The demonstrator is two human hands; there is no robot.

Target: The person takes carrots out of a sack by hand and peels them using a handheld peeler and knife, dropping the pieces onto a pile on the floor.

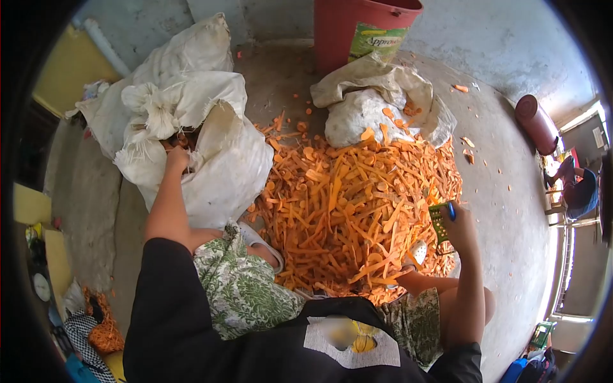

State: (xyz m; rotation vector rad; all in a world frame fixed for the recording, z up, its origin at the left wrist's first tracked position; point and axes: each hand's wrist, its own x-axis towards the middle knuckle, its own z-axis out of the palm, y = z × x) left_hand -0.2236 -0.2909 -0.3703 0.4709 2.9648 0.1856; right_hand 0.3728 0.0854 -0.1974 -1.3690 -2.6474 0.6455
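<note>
My left hand (pixel 177 158) reaches into the mouth of a white woven sack (pixel 230 156), with its fingers mostly hidden there. Dark brownish pieces (pixel 187 138) show inside the opening, near the fingers. In my right hand (pixel 461 228) is a green, slotted hand tool (pixel 439 223) with a blue part by the fingers; its exact kind is unclear. The tool is held at the right edge of a large heap of orange root-vegetable strips and slices (pixel 345 198), which spreads on the floor between my feet.
Behind the heap lies another whitish sack (pixel 361 118), partly opened, with orange pieces on it. A red bin (pixel 332 38) stands at the back wall. More white sacking (pixel 191 54) is piled at the upper left. Far right, a dark red container (pixel 536 124) and a seated person (pixel 578 188) are visible.
</note>
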